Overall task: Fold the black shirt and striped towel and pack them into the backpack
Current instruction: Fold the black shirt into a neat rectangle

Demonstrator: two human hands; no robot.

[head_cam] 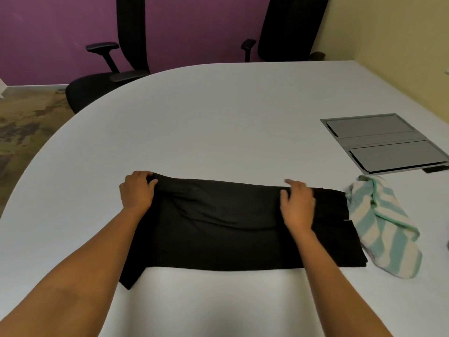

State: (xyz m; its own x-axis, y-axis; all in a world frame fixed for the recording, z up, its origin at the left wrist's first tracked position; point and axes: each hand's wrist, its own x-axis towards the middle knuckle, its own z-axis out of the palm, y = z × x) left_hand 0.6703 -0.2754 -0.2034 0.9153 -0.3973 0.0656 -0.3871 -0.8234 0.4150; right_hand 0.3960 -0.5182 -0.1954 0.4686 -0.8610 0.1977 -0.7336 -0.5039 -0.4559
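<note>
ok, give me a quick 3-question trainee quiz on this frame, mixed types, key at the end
1. True or false: the striped towel is already folded flat.
2. Where does the towel lie relative to the black shirt? A: at its left end. B: on top of its middle. C: at its right end.
3. Fill in: the left hand and right hand are both at the shirt's ___ edge, as seen from the person.

Key: 1 false, it lies crumpled; 2 C; 3 far.
</note>
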